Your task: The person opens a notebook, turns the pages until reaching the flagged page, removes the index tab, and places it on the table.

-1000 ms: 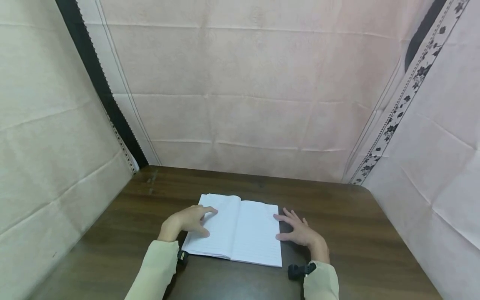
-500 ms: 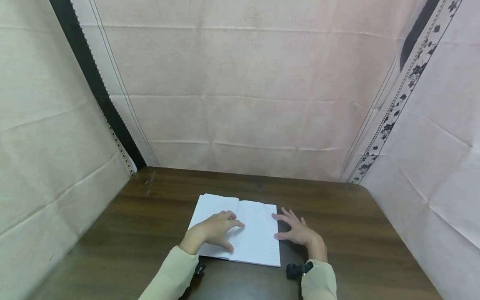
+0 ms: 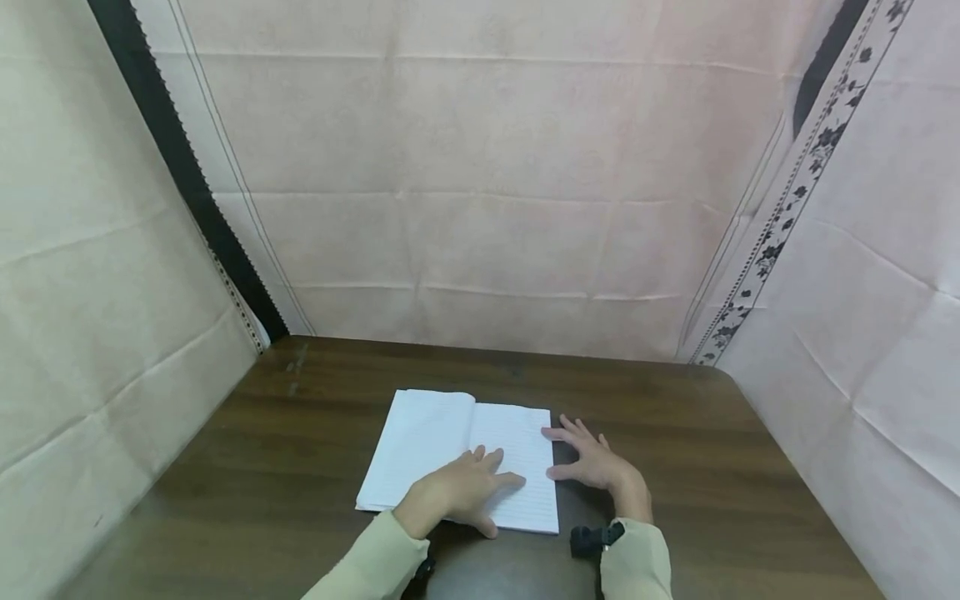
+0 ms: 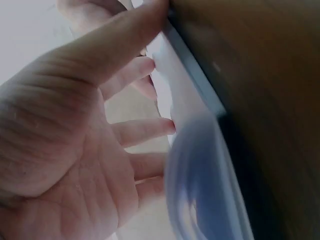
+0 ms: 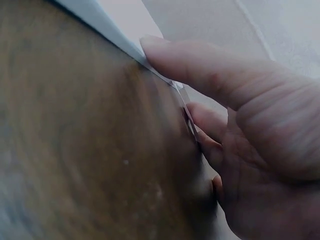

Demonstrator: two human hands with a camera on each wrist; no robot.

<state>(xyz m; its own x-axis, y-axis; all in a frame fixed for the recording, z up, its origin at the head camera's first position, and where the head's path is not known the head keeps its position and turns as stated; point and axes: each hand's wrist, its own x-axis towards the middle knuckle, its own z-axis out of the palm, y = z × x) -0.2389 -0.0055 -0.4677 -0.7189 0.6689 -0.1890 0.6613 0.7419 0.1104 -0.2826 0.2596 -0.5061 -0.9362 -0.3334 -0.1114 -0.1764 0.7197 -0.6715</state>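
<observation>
Notebook (image 3: 416,442), opened out with both ruled pages facing up, is laid on the brown table (image 3: 247,475), in front of the person. Its fold is pointed away from the person, with the far end leaned slightly to the right. The long axis of the open spread is set from side to side, nearly square to the fold and a little skewed, so that the right near corner is brought closer to the person than the left. The ruled lines are run along that same axis.

The left hand (image 3: 465,487) is held over the lower part of the right page, its fingers parted and extended, its thumb set wide by the near edge; nothing is seen to be gripped. Whether the paper is pressed cannot be told.

The right hand (image 3: 596,462) is placed beside the right edge, fingers spread wide; its thumb and forefinger are brought to that edge, and no grip is shown.

Pale cuffs are worn on both arms, the right sleeve (image 3: 636,562) being seen behind a black wrist device (image 3: 588,542). Beyond the table, light cloth (image 3: 480,175) is hung.
</observation>
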